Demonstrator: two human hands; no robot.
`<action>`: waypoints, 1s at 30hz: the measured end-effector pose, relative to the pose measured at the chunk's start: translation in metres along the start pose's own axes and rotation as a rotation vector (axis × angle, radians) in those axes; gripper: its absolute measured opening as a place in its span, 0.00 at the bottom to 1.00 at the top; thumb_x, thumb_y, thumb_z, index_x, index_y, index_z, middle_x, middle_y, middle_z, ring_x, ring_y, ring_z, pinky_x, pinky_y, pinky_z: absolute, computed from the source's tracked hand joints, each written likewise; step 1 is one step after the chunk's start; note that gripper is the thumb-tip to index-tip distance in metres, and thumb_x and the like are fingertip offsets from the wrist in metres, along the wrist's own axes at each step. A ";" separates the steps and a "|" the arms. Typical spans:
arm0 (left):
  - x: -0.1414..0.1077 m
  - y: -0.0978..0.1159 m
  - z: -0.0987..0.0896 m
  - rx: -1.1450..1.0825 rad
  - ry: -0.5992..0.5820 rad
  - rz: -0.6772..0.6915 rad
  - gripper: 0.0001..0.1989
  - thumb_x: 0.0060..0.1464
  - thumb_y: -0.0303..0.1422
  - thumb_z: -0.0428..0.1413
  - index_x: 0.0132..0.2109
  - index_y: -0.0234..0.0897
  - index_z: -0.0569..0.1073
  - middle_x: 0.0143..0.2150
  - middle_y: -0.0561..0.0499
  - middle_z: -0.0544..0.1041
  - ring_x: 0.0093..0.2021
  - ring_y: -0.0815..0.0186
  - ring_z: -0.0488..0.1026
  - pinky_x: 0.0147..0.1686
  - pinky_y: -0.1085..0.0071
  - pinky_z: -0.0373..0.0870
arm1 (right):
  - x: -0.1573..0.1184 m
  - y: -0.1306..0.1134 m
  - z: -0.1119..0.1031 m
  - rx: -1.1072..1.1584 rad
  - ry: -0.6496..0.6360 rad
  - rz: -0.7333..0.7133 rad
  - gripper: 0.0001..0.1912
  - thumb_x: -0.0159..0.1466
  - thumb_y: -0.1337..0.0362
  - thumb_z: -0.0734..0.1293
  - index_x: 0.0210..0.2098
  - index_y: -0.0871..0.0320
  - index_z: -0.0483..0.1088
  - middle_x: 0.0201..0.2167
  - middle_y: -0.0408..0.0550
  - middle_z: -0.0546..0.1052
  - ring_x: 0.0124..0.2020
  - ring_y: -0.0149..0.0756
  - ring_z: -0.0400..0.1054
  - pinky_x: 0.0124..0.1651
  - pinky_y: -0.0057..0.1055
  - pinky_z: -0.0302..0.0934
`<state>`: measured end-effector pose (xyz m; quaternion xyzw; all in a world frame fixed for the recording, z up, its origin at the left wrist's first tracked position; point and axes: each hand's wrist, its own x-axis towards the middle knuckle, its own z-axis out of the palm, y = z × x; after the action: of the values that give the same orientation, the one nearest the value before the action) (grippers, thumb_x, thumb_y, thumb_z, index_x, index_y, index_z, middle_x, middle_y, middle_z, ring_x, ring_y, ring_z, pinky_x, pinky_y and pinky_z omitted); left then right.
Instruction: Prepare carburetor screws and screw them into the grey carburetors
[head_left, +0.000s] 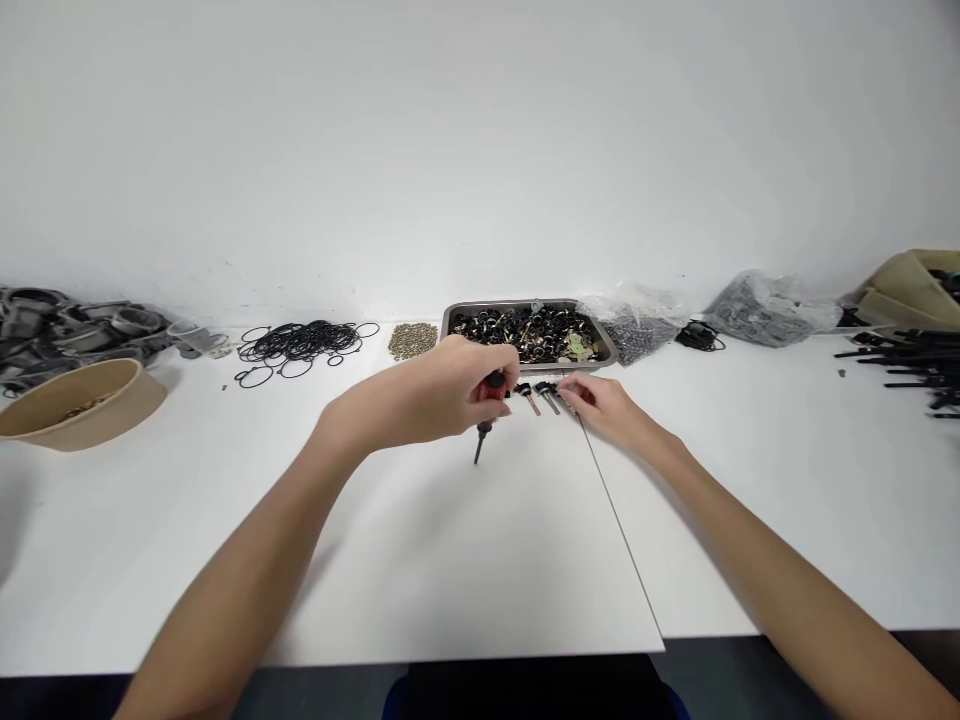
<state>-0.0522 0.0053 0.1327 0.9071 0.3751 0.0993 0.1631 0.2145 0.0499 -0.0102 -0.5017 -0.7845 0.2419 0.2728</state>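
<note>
Slantwise, red-handled screwdriver (485,427) inside left grip (461,385), shaft (478,449) jutting below.

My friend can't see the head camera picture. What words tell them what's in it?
A person's left hand holds a red-handled screwdriver pointing down over a white table. The right hand is at a row of small parts, before a metal tray of little pieces; black rings lie further left.
</note>
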 end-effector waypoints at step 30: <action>-0.003 -0.003 -0.002 0.169 -0.191 -0.154 0.01 0.57 0.30 0.48 0.38 0.40 0.62 0.34 0.52 0.75 0.30 0.67 0.70 0.25 0.72 0.57 | 0.005 0.006 0.011 -0.073 -0.076 0.021 0.12 0.66 0.58 0.58 0.42 0.56 0.69 0.23 0.41 0.67 0.23 0.32 0.59 0.28 0.28 0.50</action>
<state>-0.0569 0.0052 0.1333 0.8914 0.4335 -0.0322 0.1281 0.2095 0.0554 -0.0209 -0.5099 -0.7972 0.2349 0.2220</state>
